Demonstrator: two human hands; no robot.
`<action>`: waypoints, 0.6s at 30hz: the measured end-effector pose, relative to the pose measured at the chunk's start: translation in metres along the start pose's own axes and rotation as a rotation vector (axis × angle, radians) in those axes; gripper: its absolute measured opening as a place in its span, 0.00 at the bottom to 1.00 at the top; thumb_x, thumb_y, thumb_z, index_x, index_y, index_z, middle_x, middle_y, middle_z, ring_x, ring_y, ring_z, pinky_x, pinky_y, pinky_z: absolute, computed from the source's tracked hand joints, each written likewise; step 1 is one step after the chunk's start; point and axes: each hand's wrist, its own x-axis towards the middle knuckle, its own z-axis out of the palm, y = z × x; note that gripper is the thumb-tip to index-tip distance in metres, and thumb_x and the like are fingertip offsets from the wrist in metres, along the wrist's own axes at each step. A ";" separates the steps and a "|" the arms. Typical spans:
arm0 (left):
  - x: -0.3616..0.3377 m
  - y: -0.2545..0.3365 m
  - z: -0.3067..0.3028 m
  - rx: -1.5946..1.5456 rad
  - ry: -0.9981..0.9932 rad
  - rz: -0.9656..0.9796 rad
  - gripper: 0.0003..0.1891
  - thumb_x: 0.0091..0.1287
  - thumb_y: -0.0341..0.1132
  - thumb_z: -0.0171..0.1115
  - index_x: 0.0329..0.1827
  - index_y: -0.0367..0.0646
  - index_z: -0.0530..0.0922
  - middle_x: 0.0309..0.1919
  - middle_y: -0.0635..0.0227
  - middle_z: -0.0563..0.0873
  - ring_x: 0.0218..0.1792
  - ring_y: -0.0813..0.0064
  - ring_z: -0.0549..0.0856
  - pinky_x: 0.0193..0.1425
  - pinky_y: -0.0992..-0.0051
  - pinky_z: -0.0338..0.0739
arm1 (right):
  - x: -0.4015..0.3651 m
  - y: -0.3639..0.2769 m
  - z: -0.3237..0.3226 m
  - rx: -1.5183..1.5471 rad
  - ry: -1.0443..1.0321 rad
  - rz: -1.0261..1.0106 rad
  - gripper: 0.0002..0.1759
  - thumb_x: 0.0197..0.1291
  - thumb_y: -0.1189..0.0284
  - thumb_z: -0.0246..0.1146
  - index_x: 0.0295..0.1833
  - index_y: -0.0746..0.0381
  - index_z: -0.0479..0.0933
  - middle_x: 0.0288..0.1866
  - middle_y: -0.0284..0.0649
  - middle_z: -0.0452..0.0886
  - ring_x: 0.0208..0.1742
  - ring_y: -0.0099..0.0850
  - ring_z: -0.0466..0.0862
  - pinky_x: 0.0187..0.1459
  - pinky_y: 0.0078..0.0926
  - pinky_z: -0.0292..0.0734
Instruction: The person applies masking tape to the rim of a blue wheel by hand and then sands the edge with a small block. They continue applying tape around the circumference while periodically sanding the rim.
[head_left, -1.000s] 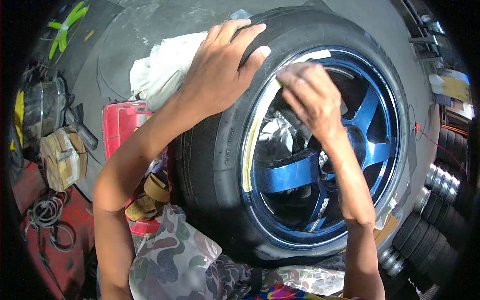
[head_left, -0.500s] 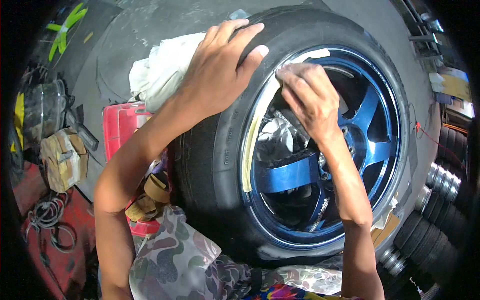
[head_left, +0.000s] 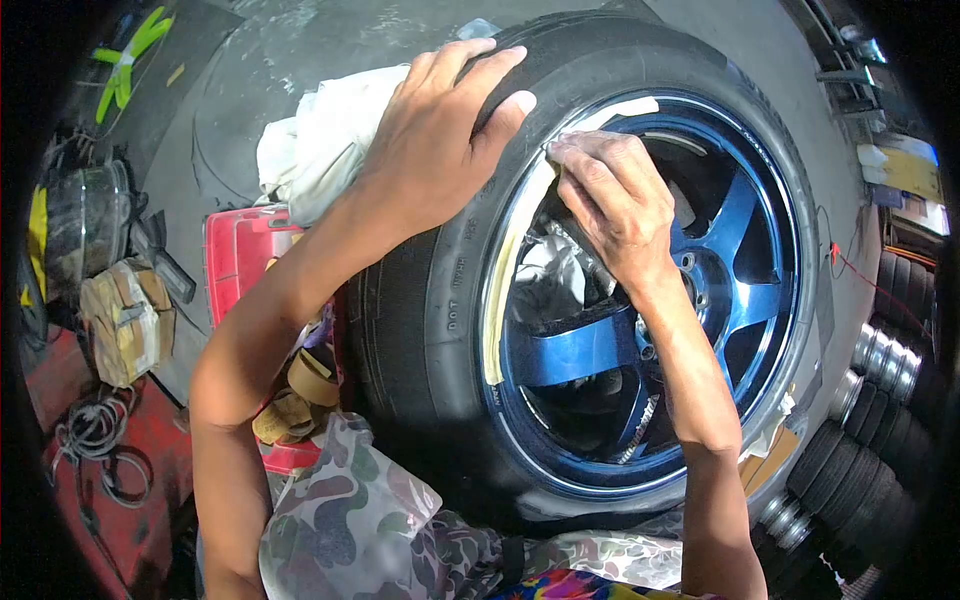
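A blue spoked wheel rim (head_left: 575, 352) sits inside a black tyre (head_left: 405, 330). Pale masking tape (head_left: 512, 270) runs along the rim's left and upper edge. My left hand (head_left: 435, 140) lies open over the tyre's upper left side, fingers stretched out and holding nothing. At the upper left of the rim, the fingers of my right hand (head_left: 615, 195) are pinched together against the lip, where the taped edge passes. Whatever is between those fingertips is hidden. Through the gap between the spokes, crumpled silvery material (head_left: 550, 275) shows behind the rim.
White cloth (head_left: 325, 135) lies beyond the tyre at left. A red plastic case (head_left: 240, 255) with tape rolls (head_left: 312, 380) stands near my left arm. Further left are a taped cardboard box (head_left: 130, 320) and coiled cable (head_left: 95, 430). Tyres (head_left: 845, 475) are stacked at right.
My right hand has shifted slightly left and down along the rim's edge, still pinched. My left hand stays on the tyre.
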 end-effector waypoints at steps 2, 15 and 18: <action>0.000 -0.003 -0.002 0.012 0.003 -0.004 0.22 0.79 0.39 0.63 0.72 0.39 0.81 0.66 0.49 0.83 0.67 0.48 0.81 0.74 0.57 0.73 | -0.002 -0.013 0.000 0.058 -0.019 -0.018 0.23 0.49 0.79 0.78 0.54 0.64 0.87 0.46 0.41 0.86 0.50 0.42 0.88 0.52 0.37 0.86; 0.001 0.001 -0.002 0.016 -0.015 -0.005 0.23 0.80 0.41 0.62 0.73 0.39 0.80 0.67 0.50 0.83 0.67 0.47 0.81 0.75 0.57 0.73 | 0.002 -0.005 -0.004 0.000 -0.040 0.012 0.22 0.49 0.80 0.78 0.53 0.65 0.87 0.48 0.43 0.87 0.51 0.43 0.88 0.52 0.38 0.87; -0.001 -0.001 -0.003 0.022 -0.006 -0.002 0.23 0.80 0.41 0.62 0.73 0.39 0.80 0.67 0.50 0.83 0.67 0.47 0.81 0.75 0.57 0.73 | 0.001 -0.012 0.002 0.046 -0.001 -0.003 0.23 0.49 0.79 0.78 0.54 0.64 0.87 0.47 0.43 0.86 0.50 0.43 0.88 0.52 0.39 0.86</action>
